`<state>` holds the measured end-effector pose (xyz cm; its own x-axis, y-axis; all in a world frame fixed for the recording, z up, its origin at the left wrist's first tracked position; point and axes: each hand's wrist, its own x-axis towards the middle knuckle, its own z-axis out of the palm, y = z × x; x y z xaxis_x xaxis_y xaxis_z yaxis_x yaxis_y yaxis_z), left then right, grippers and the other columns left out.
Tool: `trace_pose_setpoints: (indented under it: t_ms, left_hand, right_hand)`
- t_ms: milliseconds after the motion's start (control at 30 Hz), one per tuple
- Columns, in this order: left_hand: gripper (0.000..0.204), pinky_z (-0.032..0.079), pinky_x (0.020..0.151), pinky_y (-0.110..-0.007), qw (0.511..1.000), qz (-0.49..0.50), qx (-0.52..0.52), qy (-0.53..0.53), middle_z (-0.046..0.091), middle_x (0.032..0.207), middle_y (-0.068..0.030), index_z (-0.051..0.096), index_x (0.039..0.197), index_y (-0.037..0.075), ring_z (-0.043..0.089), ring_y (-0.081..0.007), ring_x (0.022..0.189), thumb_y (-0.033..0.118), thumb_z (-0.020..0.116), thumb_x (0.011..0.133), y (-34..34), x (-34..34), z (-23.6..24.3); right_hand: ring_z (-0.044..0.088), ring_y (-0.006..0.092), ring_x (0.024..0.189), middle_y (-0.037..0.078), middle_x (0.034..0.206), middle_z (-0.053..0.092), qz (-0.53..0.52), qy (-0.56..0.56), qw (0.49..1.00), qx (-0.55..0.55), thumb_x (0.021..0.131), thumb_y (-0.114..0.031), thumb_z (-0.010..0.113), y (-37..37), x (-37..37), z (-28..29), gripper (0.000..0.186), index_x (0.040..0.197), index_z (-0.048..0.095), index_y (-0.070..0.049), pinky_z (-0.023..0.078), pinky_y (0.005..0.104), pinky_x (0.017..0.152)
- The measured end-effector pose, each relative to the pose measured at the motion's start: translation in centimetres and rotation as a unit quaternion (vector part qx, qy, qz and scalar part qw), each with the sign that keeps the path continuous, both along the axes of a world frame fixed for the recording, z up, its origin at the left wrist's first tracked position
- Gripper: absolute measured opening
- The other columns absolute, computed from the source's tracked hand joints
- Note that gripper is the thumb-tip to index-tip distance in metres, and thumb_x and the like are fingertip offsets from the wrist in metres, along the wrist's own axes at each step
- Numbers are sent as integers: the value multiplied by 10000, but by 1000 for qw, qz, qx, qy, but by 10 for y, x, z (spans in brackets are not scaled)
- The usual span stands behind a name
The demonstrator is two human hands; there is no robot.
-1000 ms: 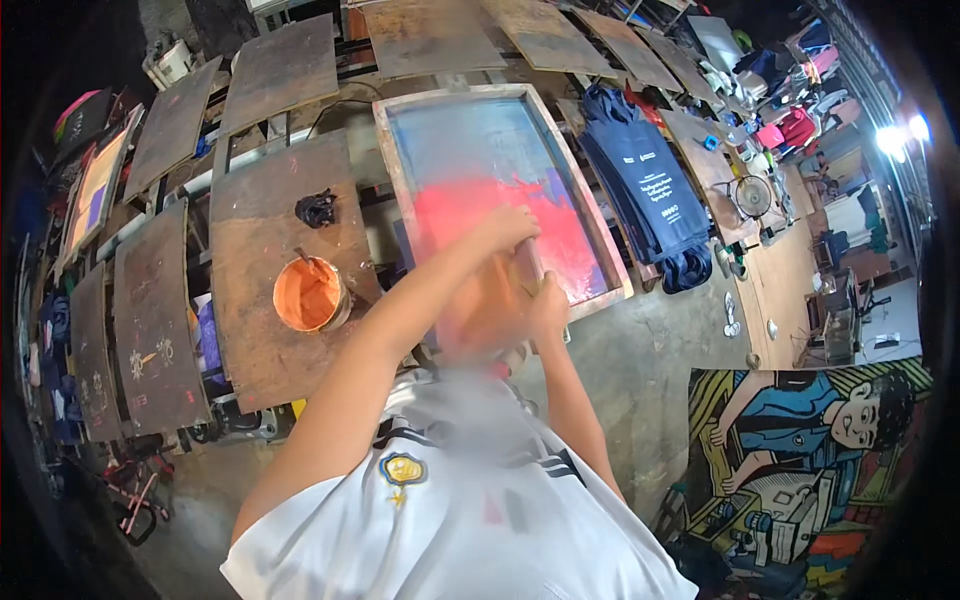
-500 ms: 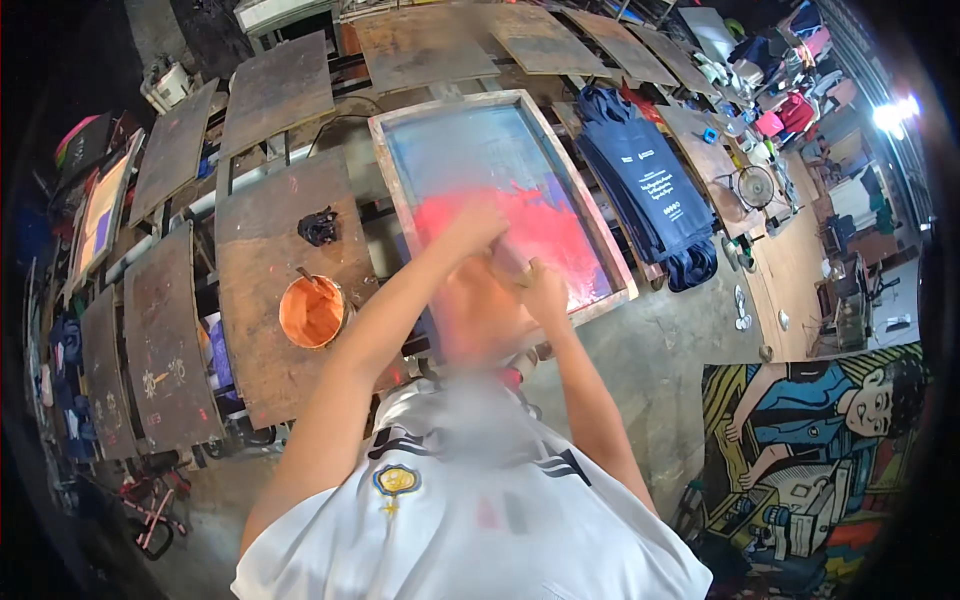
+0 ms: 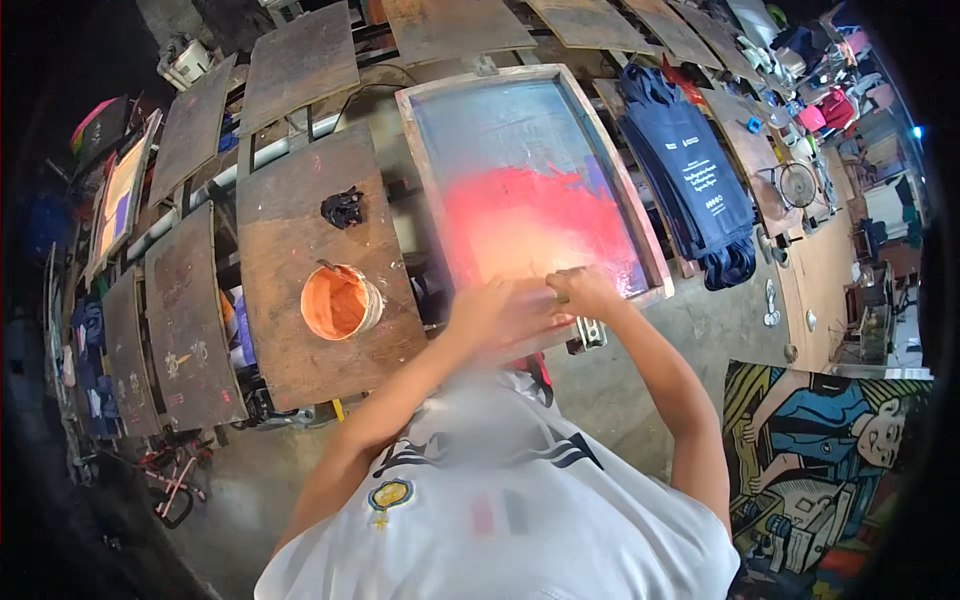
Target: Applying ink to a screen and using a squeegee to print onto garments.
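Both my hands are closed around a squeegee [image 3: 556,292] at the near end of a wooden-framed printing screen [image 3: 500,76]. My left hand [image 3: 490,312] grips it from the left and my right hand [image 3: 588,292] from the right, close together. The squeegee is mostly hidden by my fingers and blurred. Bright red-pink ink [image 3: 540,210] covers the near half of the mesh, just beyond my hands. Farther up, the mesh looks blue-grey.
On a brown board to the left stand a bucket [image 3: 374,302] of orange ink and a crumpled black wad [image 3: 342,209]. Navy printed bags [image 3: 695,175] lie stacked right of the screen. More boards [image 3: 195,310] line the rack, and a round wire-guarded fan [image 3: 797,185] is farther right.
Both hands have drawn the squeegee across the screen toward me, from its middle to the near end. More red ink shows behind it. The view has shifted slightly.
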<state>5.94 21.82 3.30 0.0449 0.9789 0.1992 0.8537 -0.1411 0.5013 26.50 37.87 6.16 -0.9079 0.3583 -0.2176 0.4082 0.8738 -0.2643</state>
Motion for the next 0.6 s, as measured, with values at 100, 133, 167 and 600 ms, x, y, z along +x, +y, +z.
trace_pose_setpoints:
  t_ms: [100, 133, 167, 600]
  left_hand:
    - [462, 528, 688, -462, 998, 64, -28, 9, 634, 1021, -119, 565, 1059, 91, 668, -366, 859, 327, 799, 738, 9, -5, 4]
    - [472, 529, 697, -461, 997, 77, -26, -9, 640, 1033, -120, 576, 1067, 88, 668, -364, 870, 328, 804, 732, 17, -10, 6]
    - [482, 530, 706, -460, 995, 92, -23, -26, 645, 1044, -120, 587, 1076, 84, 667, -363, 881, 329, 810, 727, 22, -16, 6]
    - [475, 514, 708, -484, 983, 124, -132, -33, 644, 993, -131, 592, 1045, 85, 653, -391, 892, 396, 791, 746, -19, 30, 4]
  right_hand:
    - [694, 319, 851, 72, 900, 698, 20, 29, 999, 32, 717, -435, 784, 21, -19, -6, 415, 965, 619, -146, 541, 478, 719]
    - [697, 319, 832, 75, 900, 699, 21, 51, 997, 53, 724, -435, 779, 26, -25, -7, 406, 969, 620, -152, 545, 477, 707]
    - [697, 319, 832, 75, 900, 699, 16, 54, 997, 55, 724, -435, 779, 29, -30, -4, 406, 969, 620, -152, 545, 477, 707]
    - [699, 336, 896, 121, 977, 713, 100, -35, 994, -39, 785, -384, 752, 15, -10, 18, 499, 1205, 595, -165, 544, 478, 790]
